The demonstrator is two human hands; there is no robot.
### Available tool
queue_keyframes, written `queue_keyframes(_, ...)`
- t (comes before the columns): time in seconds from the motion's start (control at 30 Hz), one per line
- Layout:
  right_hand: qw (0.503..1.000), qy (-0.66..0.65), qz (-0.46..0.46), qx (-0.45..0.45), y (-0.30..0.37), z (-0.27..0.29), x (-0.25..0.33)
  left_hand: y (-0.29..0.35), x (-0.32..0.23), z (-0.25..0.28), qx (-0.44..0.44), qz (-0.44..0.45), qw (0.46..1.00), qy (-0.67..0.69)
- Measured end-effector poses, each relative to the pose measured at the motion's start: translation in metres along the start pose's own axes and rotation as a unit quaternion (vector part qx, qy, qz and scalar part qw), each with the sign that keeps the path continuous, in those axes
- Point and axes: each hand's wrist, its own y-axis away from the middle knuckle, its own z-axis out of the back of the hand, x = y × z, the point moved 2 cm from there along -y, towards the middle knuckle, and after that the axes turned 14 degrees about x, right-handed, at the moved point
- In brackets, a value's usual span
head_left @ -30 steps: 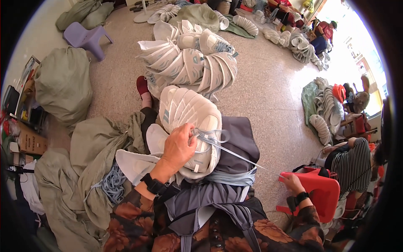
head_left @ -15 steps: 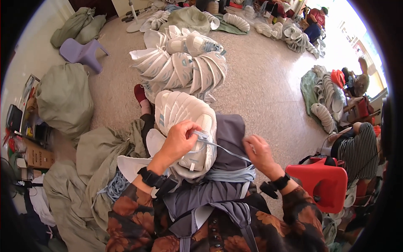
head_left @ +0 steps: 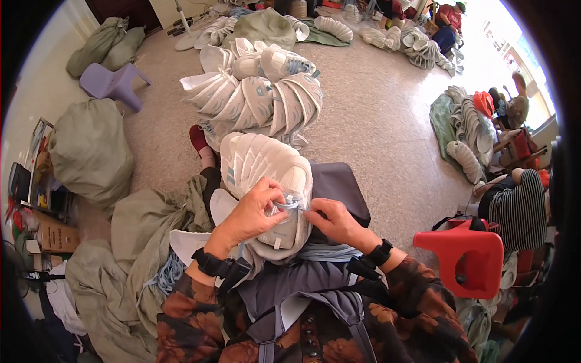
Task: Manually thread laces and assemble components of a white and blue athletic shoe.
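Note:
Across my lap lies a row of nested white and beige shoe uppers [head_left: 251,158], and the nearest one has its toe end turned away from me. A light blue shoelace [head_left: 292,205] runs through the eyelets of that front upper. From the left, my left hand [head_left: 257,212] pinches the lace at the eyelets with thumb and fingers. My right hand [head_left: 336,222] is closed on the lace at the upper's right edge. Beneath the right wrist, a bundle of light blue laces [head_left: 327,252] rests on my grey apron [head_left: 302,278].
More stacked uppers [head_left: 254,103] stand on the floor ahead. Left are sacks [head_left: 91,151] and a purple stool [head_left: 113,83]; right is a red plastic stool [head_left: 463,257]. A person in striped clothing [head_left: 517,215] sits at the right, another in red [head_left: 449,24] far back.
My right hand has moved left from beside the upper to its edge, close to my left hand. The lace no longer stretches out to the right.

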Motion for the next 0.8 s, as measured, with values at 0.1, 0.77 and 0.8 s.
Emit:
queue_keyframes(0.1, 0.997, -0.063, -0.038, 0.026, 0.018, 0.007, -0.009, -0.002, 0.018, 0.000, -0.058, -0.022, 0.988, -0.142)
queue_keyframes(0.77, 0.994, 0.022, 0.084, -0.069, 0.039, 0.008, 0.010, -0.001, 0.000, -0.014, -0.102, 0.081, 0.980, -0.150)
queue_keyframes(0.8, 0.994, 0.022, 0.083, -0.071, 0.025, 0.006, 0.003, -0.002, 0.003, -0.018, -0.100, 0.080, 0.980, -0.152)
